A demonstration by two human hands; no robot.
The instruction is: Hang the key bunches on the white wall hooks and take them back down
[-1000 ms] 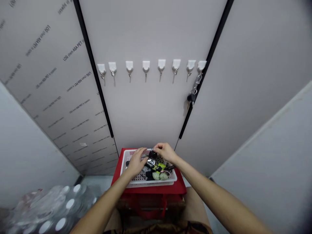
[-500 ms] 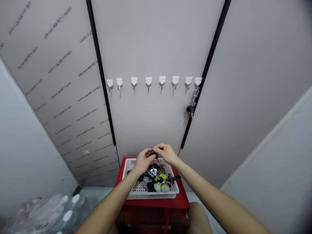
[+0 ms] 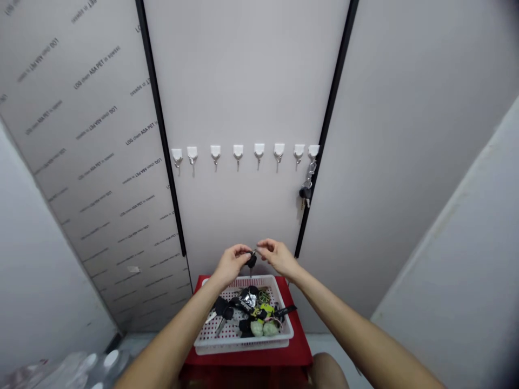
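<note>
Above the basket, my left hand [image 3: 232, 265] is closed in a pinch on a key [image 3: 252, 260] with a black head. Its blade points down and a small metal ring shows at its top. My right hand [image 3: 279, 259] is just to the right, thumb and fingers slightly apart, fingertips close beside the ring. Whether they touch it is hard to see. Below both hands, a white perforated basket [image 3: 243, 342] holds black-headed keys [image 3: 222, 307], a yellow-green item [image 3: 265, 310], pale green rounded pieces [image 3: 257, 328] and a black strap [image 3: 285, 310].
Several white hooks [image 3: 238, 152] run in a row along the wall panel. A bunch of keys [image 3: 305, 193] hangs from the rightmost one. The basket stands on a red surface [image 3: 298, 346]. Plastic-wrapped bottles [image 3: 111, 359] are at the lower left.
The view has shifted, so hooks and basket appear lower and further left. My right fingers have parted slightly from the key, which now hangs blade down from my left hand.
</note>
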